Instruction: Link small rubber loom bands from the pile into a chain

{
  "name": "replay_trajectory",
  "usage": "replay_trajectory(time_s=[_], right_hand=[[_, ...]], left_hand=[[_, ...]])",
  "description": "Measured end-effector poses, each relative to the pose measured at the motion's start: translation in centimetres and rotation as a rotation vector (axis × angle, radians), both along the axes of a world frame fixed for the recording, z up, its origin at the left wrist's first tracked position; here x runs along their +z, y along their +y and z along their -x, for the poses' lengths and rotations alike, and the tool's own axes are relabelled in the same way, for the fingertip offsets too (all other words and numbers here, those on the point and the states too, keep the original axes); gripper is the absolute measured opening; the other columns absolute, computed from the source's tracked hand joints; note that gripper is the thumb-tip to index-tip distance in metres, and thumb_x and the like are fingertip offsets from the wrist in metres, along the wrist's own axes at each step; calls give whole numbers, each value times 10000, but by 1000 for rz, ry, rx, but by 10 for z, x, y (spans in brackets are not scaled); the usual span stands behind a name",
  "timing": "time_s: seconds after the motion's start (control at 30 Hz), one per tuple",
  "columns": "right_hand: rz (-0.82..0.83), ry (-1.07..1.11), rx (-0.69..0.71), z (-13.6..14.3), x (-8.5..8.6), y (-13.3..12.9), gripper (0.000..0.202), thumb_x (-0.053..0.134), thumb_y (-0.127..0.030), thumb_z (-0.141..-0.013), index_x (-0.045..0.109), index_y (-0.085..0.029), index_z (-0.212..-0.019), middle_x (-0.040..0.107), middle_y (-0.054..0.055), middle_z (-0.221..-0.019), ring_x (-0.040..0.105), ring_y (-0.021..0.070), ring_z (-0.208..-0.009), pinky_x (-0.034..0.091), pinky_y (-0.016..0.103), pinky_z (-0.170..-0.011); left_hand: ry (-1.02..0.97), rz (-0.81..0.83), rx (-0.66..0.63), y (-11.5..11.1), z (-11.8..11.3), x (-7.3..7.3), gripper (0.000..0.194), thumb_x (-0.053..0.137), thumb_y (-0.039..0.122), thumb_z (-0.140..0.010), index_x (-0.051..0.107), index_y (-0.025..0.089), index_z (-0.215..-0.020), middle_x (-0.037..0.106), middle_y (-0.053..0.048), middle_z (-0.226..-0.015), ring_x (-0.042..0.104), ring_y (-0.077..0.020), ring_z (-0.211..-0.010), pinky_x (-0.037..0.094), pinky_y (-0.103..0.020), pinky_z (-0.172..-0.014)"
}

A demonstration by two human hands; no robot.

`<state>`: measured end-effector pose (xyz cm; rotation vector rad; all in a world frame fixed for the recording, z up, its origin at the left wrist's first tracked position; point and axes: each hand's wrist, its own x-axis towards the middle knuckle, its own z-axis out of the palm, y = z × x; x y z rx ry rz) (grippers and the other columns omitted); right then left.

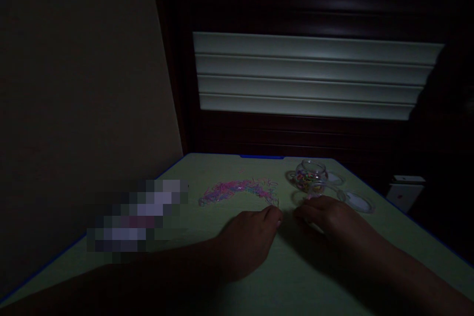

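Observation:
A loose arc of small pink, purple and bluish rubber bands (240, 187) lies on the table. My left hand (250, 242) rests just below the right end of this pile, fingers curled together; whatever is between the fingertips is hidden. To the right, my right hand (331, 219) is closed with fingertips pointing down and left, beside a clear round rim (333, 188). A bit of pink shows near its knuckles, but its fingertips are too dark to read. Behind it stands a clear glass-like jar (311, 175) containing multicoloured small pieces.
Two clear round lids lie right of the jar, the nearer lid (358, 201) close to the table's blue edge. A blurred-out item (144, 215) sits on the left of the pale green table (266, 281). A white box (403, 195) is beyond the right edge.

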<state>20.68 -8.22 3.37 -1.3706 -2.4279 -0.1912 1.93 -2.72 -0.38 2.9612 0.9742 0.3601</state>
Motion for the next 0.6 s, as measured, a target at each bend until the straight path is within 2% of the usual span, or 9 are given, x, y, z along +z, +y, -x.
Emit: replay_trajectory(time_s=[0.13,0.37,0.47,0.6], right_hand=[[-37,-22,-36,-1,0,1,157,438,-101,-805,568,-179,-763,558,20,-698,497,132,-657,324,247,-621],[-313,-129,-208,-12,5,4,135,457,-137,-806,577,-169,-754,584,45,-699,516,175,-669,329,281,-628],[-330,-181,-316,-16,9,1,106,474,-168,-803,580,-163,-808,605,57,-742,534,195,-692,335,298,-642],[-308,-272,-453,-19,13,-2,145,431,-170,-817,569,-165,-771,607,70,-750,537,203,-674,334,316,-633]], left_hand=[[16,8,26,-1,0,2,202,204,236,-927,400,189,-948,575,-33,-811,565,-158,-655,401,-270,-564],[4,55,-3,-3,1,7,215,201,232,-929,405,191,-986,577,-37,-861,569,-162,-696,421,-280,-605],[5,75,-4,-3,1,8,214,203,229,-927,405,195,-990,574,-41,-877,566,-155,-696,420,-271,-613],[24,64,0,-4,2,9,214,197,235,-924,404,193,-961,573,-42,-852,559,-158,-665,409,-271,-585]])
